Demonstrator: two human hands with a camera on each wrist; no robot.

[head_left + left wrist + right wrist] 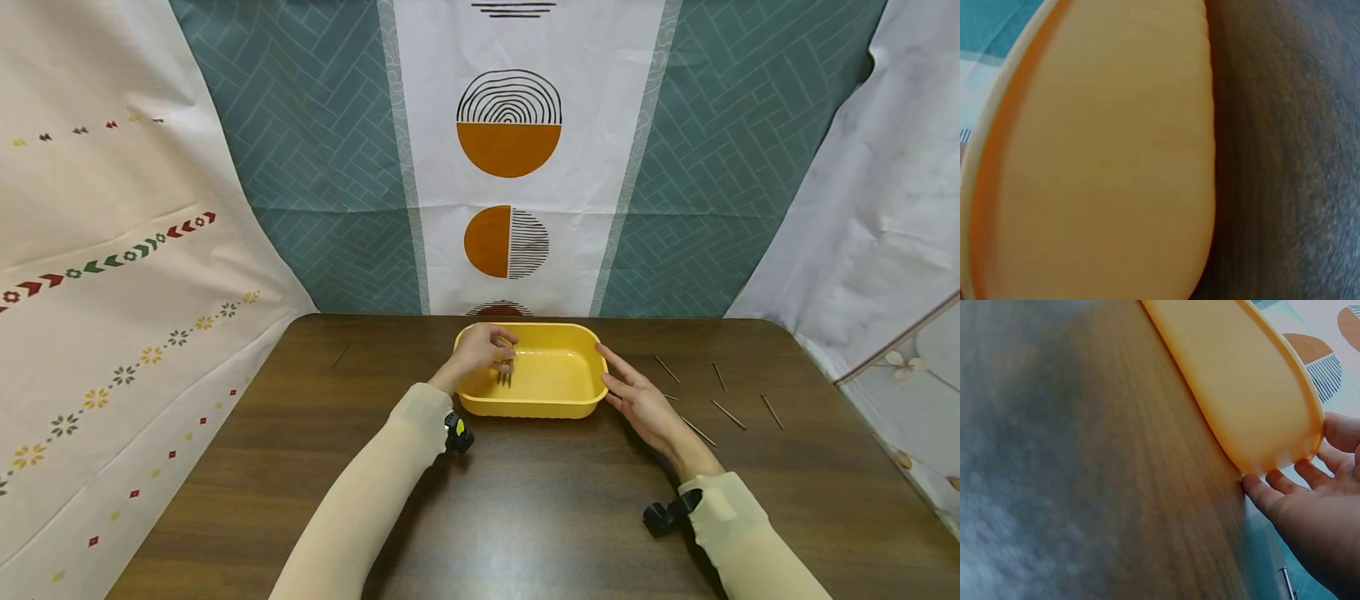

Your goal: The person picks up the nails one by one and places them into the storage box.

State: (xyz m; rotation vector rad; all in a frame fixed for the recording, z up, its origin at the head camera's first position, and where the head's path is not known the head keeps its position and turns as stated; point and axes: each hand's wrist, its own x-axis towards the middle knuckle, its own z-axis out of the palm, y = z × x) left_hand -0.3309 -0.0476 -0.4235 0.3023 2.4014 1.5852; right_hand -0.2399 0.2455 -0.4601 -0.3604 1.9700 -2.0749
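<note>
On the wooden table [525, 500], the right hand [637, 398] rests flat, fingers straight, against the yellow tray [558, 407] at its 3 o'clock side. The left hand [483, 350] pinches thin nails [505, 377] over the tray's 9 o'clock interior. Judged: depositing; next, release, then gather the loose nails [727, 413] lying to the right.

One yellow tub [540, 406] is seen on the table [300, 433]; about seven thin metal pins [727, 413] are counted around it.
</note>
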